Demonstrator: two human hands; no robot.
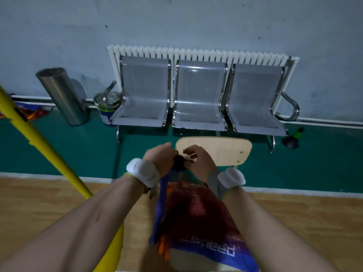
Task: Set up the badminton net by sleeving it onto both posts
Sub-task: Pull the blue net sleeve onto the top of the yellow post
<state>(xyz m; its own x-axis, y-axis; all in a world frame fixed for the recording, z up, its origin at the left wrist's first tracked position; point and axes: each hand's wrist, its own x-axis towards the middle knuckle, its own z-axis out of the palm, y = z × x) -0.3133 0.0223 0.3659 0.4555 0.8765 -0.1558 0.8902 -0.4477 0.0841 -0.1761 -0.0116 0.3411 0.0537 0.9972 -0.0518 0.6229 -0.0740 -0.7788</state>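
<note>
Your left hand (160,160) is curled round a wad of black bunched fabric (179,162), knuckles up and wrist bent inward. Your right hand (198,160) meets it from the other side, thumb and forefinger pinching a tail of the same black wad. The two hands nearly touch.

From that wad hangs the net (196,209): dark red, fine mesh, soft and crumpled. It lies against a blue-purple printed fabric (225,250) with white lettering and orange bits at its lower left edge. Whether that fabric is a bag or a cover cannot be told. The bundle droops over a pale plywood chair (216,152) with a rounded backrest just beyond your knuckles.

Both forearms reach forward, bare, each with a white moulded wrist device (143,172) strapped on.

The yellow post (39,138), smooth and round, slants from upper left down behind your left forearm, apart from the net.

Further out, on green floor (59,150) bordered by wood boards, a three-seat perforated metal bench (198,95) stands against the wall before a white ribbed radiator (196,54). Left of it are a paint can (108,108) and a brushed steel cylindrical bin (62,95). A black cone (293,139) with a green tip sits to the right.
</note>
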